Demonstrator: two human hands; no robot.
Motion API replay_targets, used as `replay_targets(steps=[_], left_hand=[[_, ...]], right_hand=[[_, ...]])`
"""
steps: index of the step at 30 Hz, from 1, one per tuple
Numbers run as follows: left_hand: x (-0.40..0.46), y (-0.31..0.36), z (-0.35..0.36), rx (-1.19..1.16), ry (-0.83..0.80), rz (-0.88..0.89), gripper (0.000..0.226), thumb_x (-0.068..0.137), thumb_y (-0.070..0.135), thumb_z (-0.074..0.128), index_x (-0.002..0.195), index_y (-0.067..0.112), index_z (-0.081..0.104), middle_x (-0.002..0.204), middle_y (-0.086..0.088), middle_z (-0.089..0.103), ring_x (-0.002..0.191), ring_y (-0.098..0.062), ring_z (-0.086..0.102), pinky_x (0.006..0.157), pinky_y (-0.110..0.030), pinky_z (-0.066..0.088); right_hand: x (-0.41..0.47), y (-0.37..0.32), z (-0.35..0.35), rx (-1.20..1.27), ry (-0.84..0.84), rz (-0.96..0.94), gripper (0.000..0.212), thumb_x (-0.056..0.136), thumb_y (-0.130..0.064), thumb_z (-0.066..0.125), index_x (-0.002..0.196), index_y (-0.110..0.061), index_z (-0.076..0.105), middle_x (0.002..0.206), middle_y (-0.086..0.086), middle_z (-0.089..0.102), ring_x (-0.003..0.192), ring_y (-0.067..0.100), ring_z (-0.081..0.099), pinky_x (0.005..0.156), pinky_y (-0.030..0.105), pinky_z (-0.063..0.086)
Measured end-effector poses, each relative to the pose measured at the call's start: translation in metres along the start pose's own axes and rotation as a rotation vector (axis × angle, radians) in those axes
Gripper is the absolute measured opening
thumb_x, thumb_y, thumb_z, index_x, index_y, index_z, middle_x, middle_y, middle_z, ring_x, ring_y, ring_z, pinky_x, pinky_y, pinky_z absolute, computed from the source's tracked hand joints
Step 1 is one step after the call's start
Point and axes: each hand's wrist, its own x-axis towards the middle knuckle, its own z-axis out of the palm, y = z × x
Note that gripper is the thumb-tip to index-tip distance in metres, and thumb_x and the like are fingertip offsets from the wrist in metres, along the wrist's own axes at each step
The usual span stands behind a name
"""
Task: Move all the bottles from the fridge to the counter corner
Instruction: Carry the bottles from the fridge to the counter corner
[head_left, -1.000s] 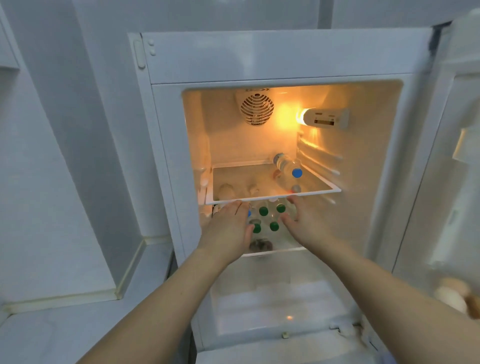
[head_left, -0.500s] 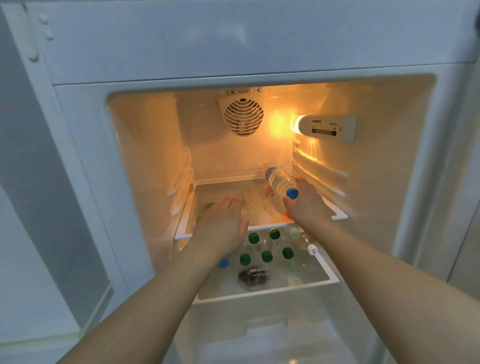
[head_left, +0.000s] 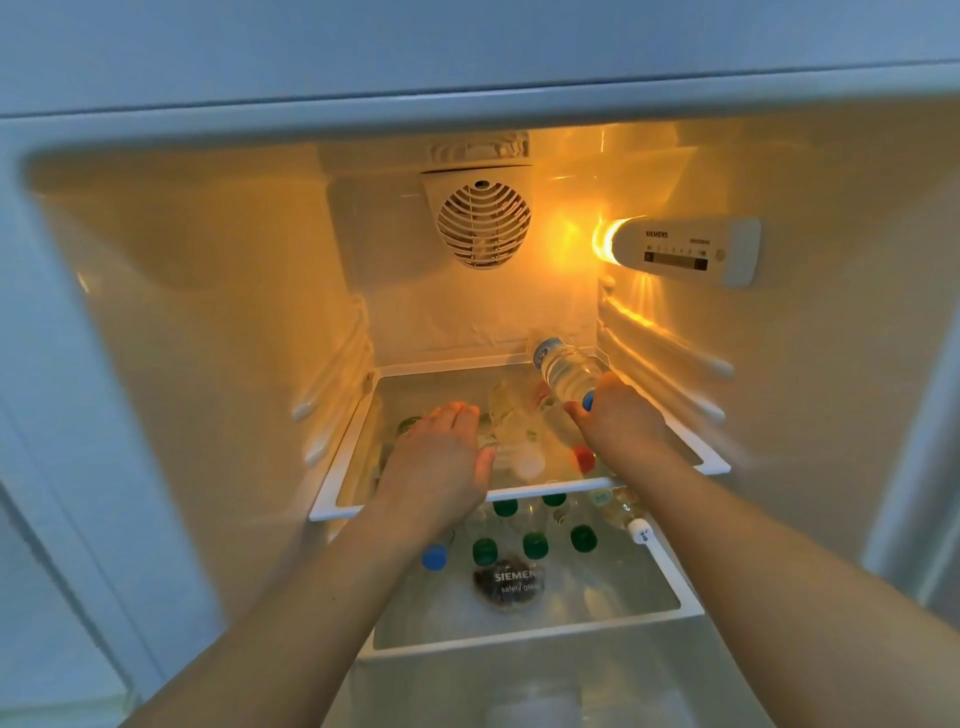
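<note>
R hand (head_left: 621, 421) gripping blue-cap bottle (head_left: 566, 370) at 1 o'clock; L hand (head_left: 441, 457) hovering flat, fingers straight. Lift clear w/o nudging neighbours.

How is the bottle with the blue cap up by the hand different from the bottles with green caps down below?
The clear plastic bottle with the blue cap lies tilted on the upper glass shelf; the clear bottles with green caps stand upright on the lower glass shelf. The right hand grips the blue-capped one at its cap end; no hand touches the green-capped ones. Their cap colours differ. All are clear bottles inside the fridge.
</note>
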Motion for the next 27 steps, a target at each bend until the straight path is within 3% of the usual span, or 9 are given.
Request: replay_targets(steps=[14,21,27], left_hand=[[-0.01,-0.005,0.006,-0.02,-0.003,-0.011,0.053,0.1,0.038,0.038,0.145,0.009,0.031,0.15,-0.007,0.035,0.138,-0.022,0.032,0.114,-0.036,0.028],[-0.032,-0.009,-0.001,-0.058,0.02,0.003,0.048,0.1,0.035,0.04,0.14,0.008,0.037,0.144,-0.007,0.041,0.131,-0.022,0.038,0.107,-0.033,0.031],[-0.059,-0.019,-0.025,-0.088,0.087,-0.008,0.042,0.099,0.031,0.042,0.136,0.01,0.042,0.137,-0.007,0.046,0.12,-0.022,0.046,0.095,-0.03,0.037]], right_hand=[[-0.011,-0.004,-0.006,-0.014,0.081,-0.105,0.035,0.098,-0.039,0.045,0.117,-0.01,0.045,0.098,0.007,0.064,0.088,0.028,0.063,0.07,0.036,0.049],[-0.041,-0.002,-0.017,0.317,0.212,-0.149,0.037,0.098,-0.038,0.046,0.123,-0.011,0.039,0.097,0.016,0.062,0.088,0.038,0.06,0.064,0.037,0.041],[-0.078,-0.012,-0.038,0.595,0.304,-0.232,0.033,0.099,-0.033,0.046,0.122,-0.01,0.04,0.091,0.008,0.054,0.084,0.033,0.056,0.066,0.035,0.038]])
